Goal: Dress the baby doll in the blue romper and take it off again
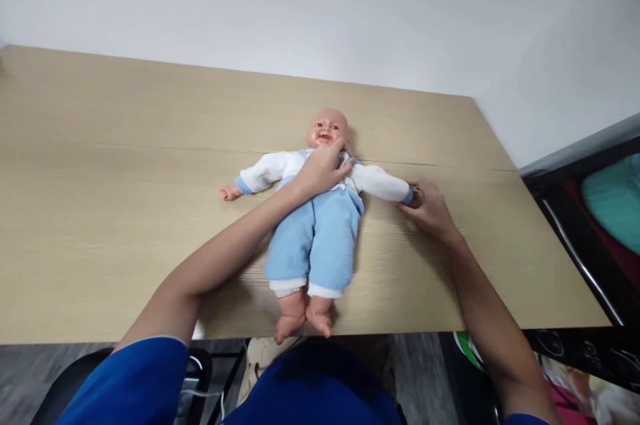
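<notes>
A baby doll (315,211) lies on its back on the wooden table (125,211), head toward the wall and bare feet at the near edge. It wears light-blue overalls and a white top with blue cuffs. My left hand (325,168) reaches across the doll's chest, its fingers closed around the upper chest and collar below the chin. At the right, my right hand (427,208) grips the end of the doll's outstretched sleeve (383,181), and the doll's hand there is mostly hidden by my fingers. The doll's other arm stretches out to the left, untouched.
A pale wall (300,11) rises behind the table. A seam runs along the tabletop. To the right stands a black-framed item with a teal cloth (615,201) in it. Below the near edge are a dark chair part and a white cable.
</notes>
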`<state>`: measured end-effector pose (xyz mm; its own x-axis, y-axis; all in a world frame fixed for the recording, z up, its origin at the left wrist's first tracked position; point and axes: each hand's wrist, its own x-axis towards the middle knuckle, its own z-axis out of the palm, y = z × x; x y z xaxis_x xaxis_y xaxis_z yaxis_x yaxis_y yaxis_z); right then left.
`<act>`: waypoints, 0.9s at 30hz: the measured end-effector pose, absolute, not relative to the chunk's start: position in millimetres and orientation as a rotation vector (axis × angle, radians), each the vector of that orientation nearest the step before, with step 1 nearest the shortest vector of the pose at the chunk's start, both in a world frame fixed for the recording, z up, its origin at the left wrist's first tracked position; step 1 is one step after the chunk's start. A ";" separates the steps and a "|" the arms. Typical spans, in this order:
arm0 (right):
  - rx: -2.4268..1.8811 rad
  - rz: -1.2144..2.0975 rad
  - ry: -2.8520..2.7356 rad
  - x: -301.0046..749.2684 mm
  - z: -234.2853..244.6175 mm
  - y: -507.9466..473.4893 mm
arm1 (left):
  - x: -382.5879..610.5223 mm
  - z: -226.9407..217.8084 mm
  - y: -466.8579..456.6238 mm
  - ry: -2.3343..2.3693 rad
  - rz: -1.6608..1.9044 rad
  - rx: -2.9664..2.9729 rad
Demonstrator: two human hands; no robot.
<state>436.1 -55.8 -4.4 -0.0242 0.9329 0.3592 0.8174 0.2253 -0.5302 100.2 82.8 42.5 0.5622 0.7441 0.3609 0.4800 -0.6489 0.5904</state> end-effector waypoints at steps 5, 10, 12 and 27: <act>-1.443 -0.009 -1.907 377.7 5.3 -69.4 | 100.8 40.1 84.5 0.988 0.834 2.387; -1.315 0.758 -1.757 315.8 7.7 -70.9 | 99.6 46.5 83.9 0.852 0.911 2.509; -1.343 0.912 -1.721 309.1 8.2 -61.7 | 99.2 51.8 80.8 0.779 0.919 2.605; -1.443 0.648 -1.639 329.9 -3.3 -42.1 | 106.2 52.8 69.9 0.675 0.521 2.498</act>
